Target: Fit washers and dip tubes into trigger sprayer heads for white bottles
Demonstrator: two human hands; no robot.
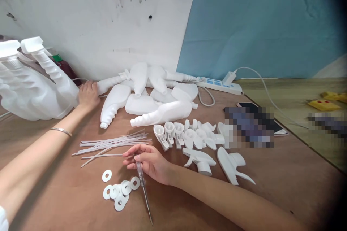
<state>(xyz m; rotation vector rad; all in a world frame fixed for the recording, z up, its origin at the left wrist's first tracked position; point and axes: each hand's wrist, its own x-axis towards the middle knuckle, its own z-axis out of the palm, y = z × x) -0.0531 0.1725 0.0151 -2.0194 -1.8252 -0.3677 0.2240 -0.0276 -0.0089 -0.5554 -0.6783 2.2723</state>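
Observation:
My right hand (149, 162) grips a screwdriver (141, 178) by its clear handle, with the metal shaft slanting down toward me. Just left of it lie several white ring washers (119, 203) and a bundle of thin white tubes (114, 140). My left hand (89, 95) rests palm down at the back left, its fingers stretched forward with nothing visible in them. It is beside the base of a standing white spray bottle (61, 85) and near the end of a lying bottle (108, 83). Whether it touches either one I cannot tell.
Several white bottles without heads (165, 112) lie at the back middle. Several white trigger spray heads (200, 157) lie right of my right hand. A power strip (219, 85) with a cable, a phone (279, 128) and a dark bottle with a green cap (57, 57) are farther back.

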